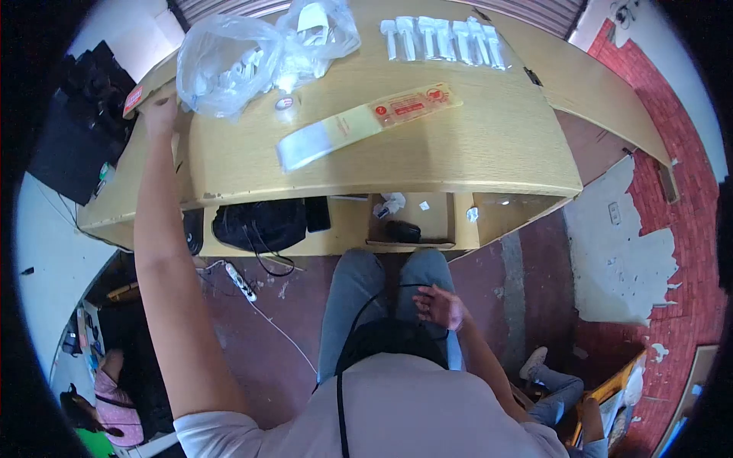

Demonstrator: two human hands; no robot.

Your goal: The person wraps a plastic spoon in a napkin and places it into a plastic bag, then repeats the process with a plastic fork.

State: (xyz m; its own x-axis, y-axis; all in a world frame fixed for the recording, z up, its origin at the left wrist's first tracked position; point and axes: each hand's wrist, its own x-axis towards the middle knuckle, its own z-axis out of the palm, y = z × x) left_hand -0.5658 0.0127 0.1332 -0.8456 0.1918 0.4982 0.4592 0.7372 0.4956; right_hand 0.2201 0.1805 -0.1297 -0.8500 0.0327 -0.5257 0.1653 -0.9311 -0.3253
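My left hand (159,117) reaches to the far left end of the wooden table. Its fingers are closed at the edge of a brown cardboard box (150,85) with a red label; the exact grip is partly hidden. Over my thigh, my right hand (441,307) rests palm up with loosely bent fingers apart, beside a thin black cord (412,285). To the right of my left hand lie clear plastic bags (229,65) of white pieces. A tape roll (286,107) and a long plastic sleeve (359,126) with red and yellow print lie nearer me.
Clear packets with white pieces (444,42) lie in a row at the back of the table (473,145). A shelf below holds a black bag (259,225) and an open tray (435,217). A power strip (240,281) lies on the floor. Other people sit at both sides.
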